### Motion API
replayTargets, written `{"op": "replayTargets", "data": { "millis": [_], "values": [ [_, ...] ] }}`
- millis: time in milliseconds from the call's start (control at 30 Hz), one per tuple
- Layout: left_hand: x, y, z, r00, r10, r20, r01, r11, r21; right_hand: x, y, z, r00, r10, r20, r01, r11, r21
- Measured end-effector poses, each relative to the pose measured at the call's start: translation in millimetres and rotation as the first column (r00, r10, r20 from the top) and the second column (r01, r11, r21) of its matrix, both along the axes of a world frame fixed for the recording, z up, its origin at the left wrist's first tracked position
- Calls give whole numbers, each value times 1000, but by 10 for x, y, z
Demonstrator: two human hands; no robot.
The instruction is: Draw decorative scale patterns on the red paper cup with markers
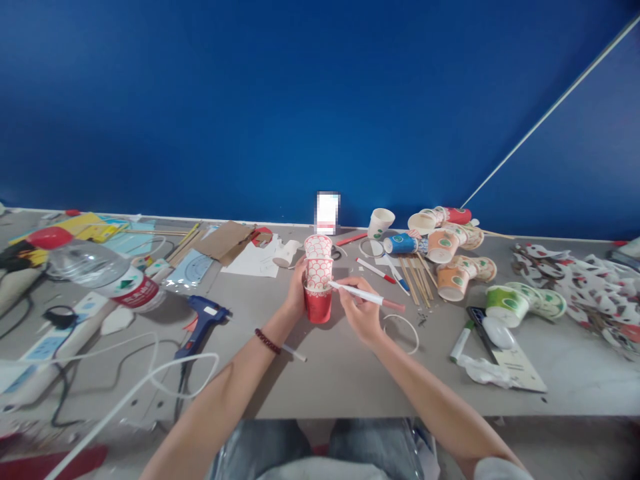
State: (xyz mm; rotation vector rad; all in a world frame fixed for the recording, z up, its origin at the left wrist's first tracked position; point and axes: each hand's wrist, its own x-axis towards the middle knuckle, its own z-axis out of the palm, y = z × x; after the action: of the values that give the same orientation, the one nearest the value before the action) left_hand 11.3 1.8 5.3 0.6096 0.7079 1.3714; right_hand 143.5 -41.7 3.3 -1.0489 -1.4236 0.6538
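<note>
In front of me a column of joined paper cups (319,273) stands upright, its red cup at the bottom and white cups with red scale-like arcs above. My left hand (297,283) is wrapped round its left side. My right hand (361,308) grips a white marker (367,294) with a reddish end; its tip is at the cups, near the red cup's rim. Whether the tip touches the paper I cannot tell. Behind the cups, a lit phone screen (328,215) leans by the blue wall.
To the left lie a blue glue gun (204,323), a large water bottle (110,277), a power strip (57,347) and cardboard (227,240). Rightward are wooden sticks (419,279), markers (375,270), orange cups (453,281), green cups (507,303) and a heap of white-and-red cutouts (585,287). A white cable crosses the lower left.
</note>
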Motion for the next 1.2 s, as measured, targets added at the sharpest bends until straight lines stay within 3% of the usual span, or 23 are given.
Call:
{"op": "replayTargets", "data": {
  "millis": [233, 533, 1200],
  "values": [
    [-11, 29, -76, 999, 49, -24, -48, 999, 9, 2, -12, 10, 999, -46, -16, 47, 998, 50],
    [-14, -24, -36, 999, 30, -43, -32, 998, -49, -2, -21, 42, 994, -87, 63, 80, 991, 107],
    [-9, -4, -55, 996, 45, -80, -47, 998, -29, 0, -8, 4, 991, -95, 98, 88, 994, 70]
  ]
}}
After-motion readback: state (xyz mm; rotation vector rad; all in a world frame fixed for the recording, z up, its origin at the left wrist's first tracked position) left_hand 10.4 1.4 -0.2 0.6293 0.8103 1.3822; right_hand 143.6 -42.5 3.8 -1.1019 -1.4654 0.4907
